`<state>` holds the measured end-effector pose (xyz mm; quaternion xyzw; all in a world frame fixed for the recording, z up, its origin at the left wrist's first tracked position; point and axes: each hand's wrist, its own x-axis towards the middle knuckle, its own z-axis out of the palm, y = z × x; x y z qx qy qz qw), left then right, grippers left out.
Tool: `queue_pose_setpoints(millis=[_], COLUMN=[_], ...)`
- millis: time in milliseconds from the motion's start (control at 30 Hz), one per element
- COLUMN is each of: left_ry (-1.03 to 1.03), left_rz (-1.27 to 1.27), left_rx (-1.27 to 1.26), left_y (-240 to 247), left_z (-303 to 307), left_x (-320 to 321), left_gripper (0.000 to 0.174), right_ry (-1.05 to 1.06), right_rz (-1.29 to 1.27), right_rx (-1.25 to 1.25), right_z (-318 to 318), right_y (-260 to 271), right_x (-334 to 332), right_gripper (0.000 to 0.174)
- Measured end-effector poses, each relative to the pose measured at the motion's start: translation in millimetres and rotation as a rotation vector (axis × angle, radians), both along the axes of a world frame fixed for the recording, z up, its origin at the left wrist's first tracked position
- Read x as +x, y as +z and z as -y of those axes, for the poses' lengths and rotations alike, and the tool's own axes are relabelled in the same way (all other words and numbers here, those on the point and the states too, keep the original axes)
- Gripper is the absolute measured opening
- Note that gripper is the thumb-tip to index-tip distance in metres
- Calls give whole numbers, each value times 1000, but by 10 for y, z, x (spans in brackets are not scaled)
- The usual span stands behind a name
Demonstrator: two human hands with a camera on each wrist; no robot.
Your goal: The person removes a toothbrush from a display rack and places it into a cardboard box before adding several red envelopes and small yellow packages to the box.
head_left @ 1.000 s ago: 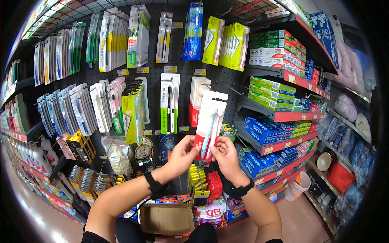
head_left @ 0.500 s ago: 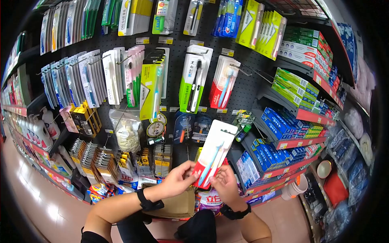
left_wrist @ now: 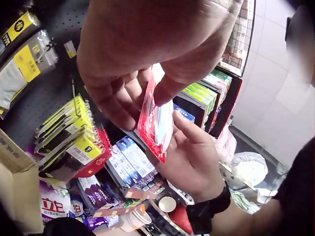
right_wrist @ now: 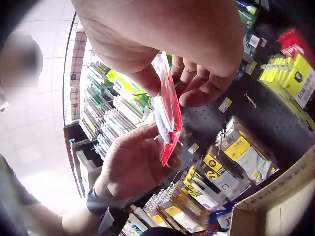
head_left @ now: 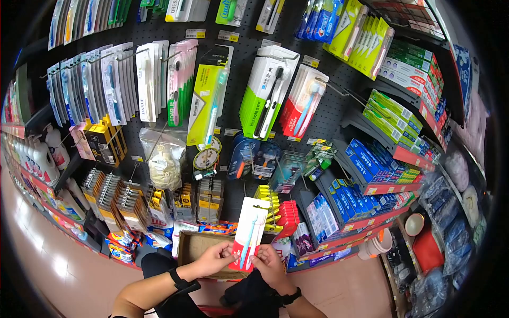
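A red and white Colgate toothbrush pack is held upright in front of the body, its front facing the person. Two brushes, one light blue and one pale, show through the clear plastic. My left hand pinches its lower left edge, thumb in front and fingers behind. At the lower right edge my right hand grips it the same way. Seen edge-on in the left wrist view, the pack sits between the left thumb and fingers. In the right wrist view, the right thumb and fingers flank the pack.
Hanging toothbrush packs fill the pegboard ahead, with a similar Colgate pack on a hook. Toothpaste boxes line the right shelves. An open cardboard box stands low behind the hands. Bottles stand on the left shelf.
Both hands have lowered the toothbrush pack towards the body, and it stands more upright than half a second ago. The head view has tipped down, so the racks appear higher.
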<state>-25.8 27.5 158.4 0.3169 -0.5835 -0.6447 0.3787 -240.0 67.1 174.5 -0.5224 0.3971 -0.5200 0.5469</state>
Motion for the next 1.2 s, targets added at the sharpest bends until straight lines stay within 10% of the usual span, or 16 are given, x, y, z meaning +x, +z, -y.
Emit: queue_pose_setpoints(millis=[967,1200], left_ry=[51,44], left_rz=[-141,211], left_rx=[296,358], left_y=[-526,-1021], left_z=[-238,-126], left_x=[60,39], left_gripper=[22,19], right_ry=[-87,-40], right_rz=[-111,-175], right_rx=[255,615], right_z=[-107,-165], right_y=[-652,-1288], right_x=[146,236], right_gripper=[25,29])
